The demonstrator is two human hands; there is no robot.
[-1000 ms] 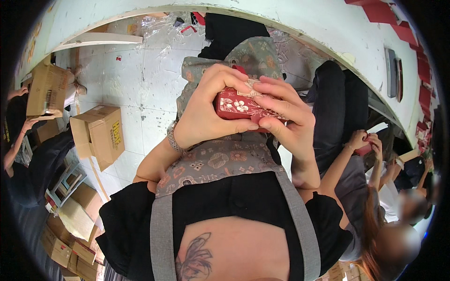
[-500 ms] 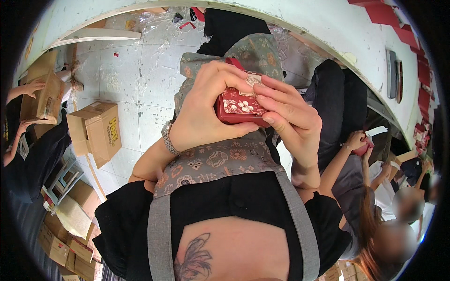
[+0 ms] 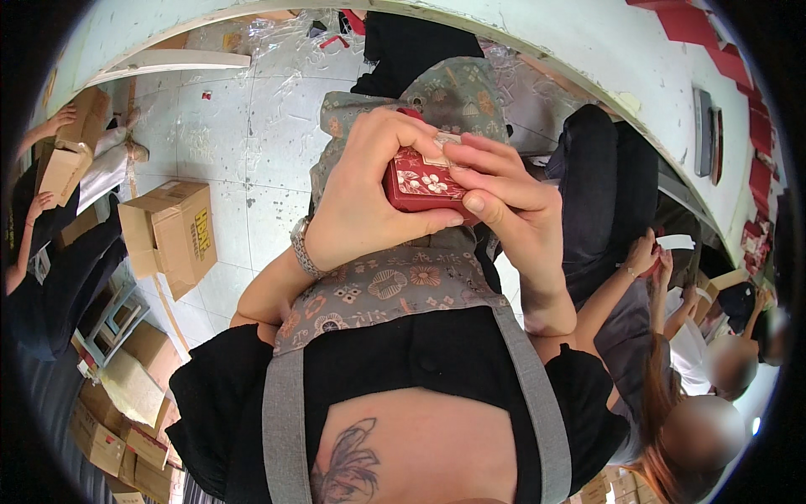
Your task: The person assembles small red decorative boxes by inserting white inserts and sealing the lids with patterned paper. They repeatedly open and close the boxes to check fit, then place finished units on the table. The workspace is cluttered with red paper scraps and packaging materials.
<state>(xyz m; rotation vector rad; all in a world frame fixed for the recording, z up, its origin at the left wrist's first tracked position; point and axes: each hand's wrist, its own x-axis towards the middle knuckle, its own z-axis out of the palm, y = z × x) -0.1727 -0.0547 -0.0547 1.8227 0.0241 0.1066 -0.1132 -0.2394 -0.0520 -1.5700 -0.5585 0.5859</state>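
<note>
A small red box (image 3: 420, 186) with white flower prints and a pale label is held above my lap, over a grey patterned apron (image 3: 382, 281). My left hand (image 3: 369, 189) is closed round its left side, thumb along the near face and fingers over the top. On the right, my right hand (image 3: 512, 189) grips the box too, its fingers lying across the label and its thumb at the near right corner. A bit of red shows behind the left fingers. The far side of the box is hidden by my hands.
A white table edge (image 3: 579, 76) curves across the far side, with red boxes (image 3: 688, 29) on it at the right. An open cardboard carton (image 3: 180, 239) stands on the tiled floor at left. Co-workers sit at right; another person handles a carton (image 3: 71, 160) at far left.
My right fingers have shifted slightly left across the box's top, and its thumb has moved a little up and left. At far left, the other person's carton has tilted.
</note>
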